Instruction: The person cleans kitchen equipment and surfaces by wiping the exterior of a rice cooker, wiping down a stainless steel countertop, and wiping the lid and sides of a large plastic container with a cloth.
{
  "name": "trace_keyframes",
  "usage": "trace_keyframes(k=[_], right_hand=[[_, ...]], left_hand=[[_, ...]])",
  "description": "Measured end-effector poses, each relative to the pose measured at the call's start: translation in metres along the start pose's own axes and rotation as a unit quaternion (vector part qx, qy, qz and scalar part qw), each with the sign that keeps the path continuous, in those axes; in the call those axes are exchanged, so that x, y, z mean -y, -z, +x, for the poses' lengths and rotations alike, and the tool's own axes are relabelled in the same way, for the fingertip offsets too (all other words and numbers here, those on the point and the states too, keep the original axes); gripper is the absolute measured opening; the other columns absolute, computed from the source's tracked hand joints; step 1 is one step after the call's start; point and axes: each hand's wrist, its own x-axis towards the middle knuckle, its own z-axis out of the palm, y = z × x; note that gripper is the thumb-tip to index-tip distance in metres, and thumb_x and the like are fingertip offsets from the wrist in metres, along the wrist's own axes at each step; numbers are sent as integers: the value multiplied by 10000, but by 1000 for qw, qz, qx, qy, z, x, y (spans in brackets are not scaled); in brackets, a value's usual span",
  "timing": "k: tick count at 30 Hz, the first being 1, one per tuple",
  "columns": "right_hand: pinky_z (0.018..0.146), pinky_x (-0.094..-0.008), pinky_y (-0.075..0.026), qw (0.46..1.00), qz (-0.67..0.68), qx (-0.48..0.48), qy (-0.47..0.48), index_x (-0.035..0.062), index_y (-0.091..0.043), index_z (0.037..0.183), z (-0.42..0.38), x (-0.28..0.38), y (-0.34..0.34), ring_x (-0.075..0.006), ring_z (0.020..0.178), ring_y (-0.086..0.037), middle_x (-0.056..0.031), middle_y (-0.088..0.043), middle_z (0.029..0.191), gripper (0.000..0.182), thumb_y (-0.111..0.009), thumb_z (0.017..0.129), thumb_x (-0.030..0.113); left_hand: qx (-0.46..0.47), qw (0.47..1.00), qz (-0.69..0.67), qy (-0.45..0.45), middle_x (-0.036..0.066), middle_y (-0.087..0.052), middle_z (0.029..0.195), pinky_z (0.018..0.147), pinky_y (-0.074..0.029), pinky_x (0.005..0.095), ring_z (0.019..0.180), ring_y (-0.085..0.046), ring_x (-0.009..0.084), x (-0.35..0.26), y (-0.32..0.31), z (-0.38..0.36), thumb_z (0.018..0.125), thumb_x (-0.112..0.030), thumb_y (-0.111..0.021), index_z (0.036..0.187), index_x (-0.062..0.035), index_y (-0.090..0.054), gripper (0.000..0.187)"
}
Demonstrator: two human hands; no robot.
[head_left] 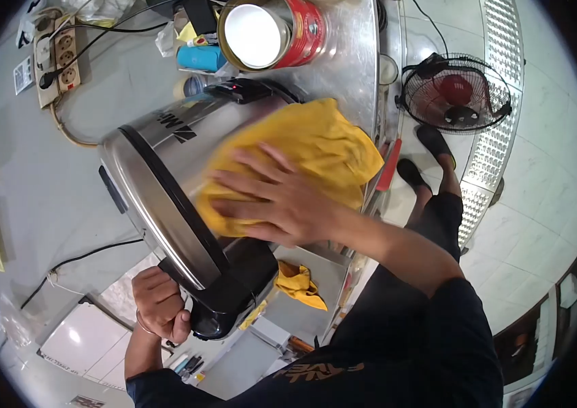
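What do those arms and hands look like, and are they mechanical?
No, they're human and gloveless. The left hand has a thin band around its wrist; the right hand shows none. Both sleeves are short and dark, without visible markings.

My work surface is a shiny silver-coloured metal counter (351, 75). On it stands a red-and-gold cylindrical tin (307, 34). I have a silver cylindrical appliance with black trim (197, 155) beside the tin; its base contact is hidden. A small crumpled yellow cloth (295, 280) lies on a flat grey surface (328, 273) nearby.
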Motion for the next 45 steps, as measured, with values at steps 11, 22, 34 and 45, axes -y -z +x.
trace_keyframes(k=[11,22,34,45], right_hand=[[1223,-575,-170,973,-15,-144,-181,44,-504,1441,-102,-36,-54,-422,1507,-275,-162,-410,1578,486,-512,1016,280],[1119,-483,-379,968,130,-141,-162,113,-527,1439,2,-120,-21,-347,1340,-510,-136,-557,1453,477,-518,1015,331],[1096,-459,-403,967,126,-136,-177,101,-602,1371,14,-127,-11,-321,1304,-533,-123,-607,1392,393,-518,1016,249],[1139,-621,-258,914,-81,-320,-238,39,-499,1467,-46,54,-73,-470,1402,-406,-190,-488,1507,583,-534,958,322]], left_hand=[[-43,983,98,-147,65,-442,571,458,-295,344,457,-435,228,6,-6,-11,874,-725,-516,596,-71,-432,716],[-161,984,74,31,61,-389,530,429,-274,343,454,-431,221,2,-11,1,947,-711,-411,570,-92,-387,725],[-137,952,239,135,61,-381,563,496,-279,342,523,-388,188,-4,6,12,1023,-548,-389,627,-53,-349,636],[-389,901,193,-3,114,-633,1009,794,-527,328,867,-617,197,42,6,18,1065,-121,-470,1227,40,-670,304]])
